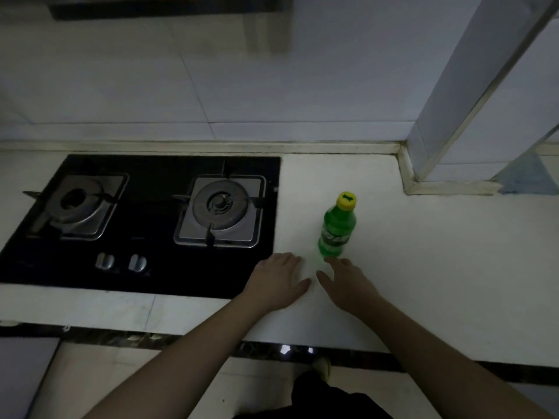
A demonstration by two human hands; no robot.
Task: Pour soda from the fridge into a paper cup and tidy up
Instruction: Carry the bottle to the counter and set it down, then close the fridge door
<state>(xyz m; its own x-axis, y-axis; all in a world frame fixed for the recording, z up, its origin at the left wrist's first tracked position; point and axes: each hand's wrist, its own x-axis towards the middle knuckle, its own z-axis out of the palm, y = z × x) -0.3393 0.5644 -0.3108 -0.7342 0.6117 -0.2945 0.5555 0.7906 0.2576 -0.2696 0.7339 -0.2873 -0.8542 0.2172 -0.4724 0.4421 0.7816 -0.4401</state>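
While a capped green bottle (336,229) stands upright on the counter (438,252), left hand (276,281) flat, fingers spread, right hand (344,282) spread just below it, holding nothing, hob (145,225) at left.

Both bare forearms reach forward side by side, the left hand (279,279) and right hand (343,282) palm-down with fingers straight and spread, thumbs nearly meeting, holding nothing.

There is only one view, from a camera on the person's head. It looks forward and steeply down at the counter (423,267), close enough that both forearms reach in from the bottom edge. It faces the tiled wall (272,86) behind the counter. The wide lens bends straight lines near the picture's edges.
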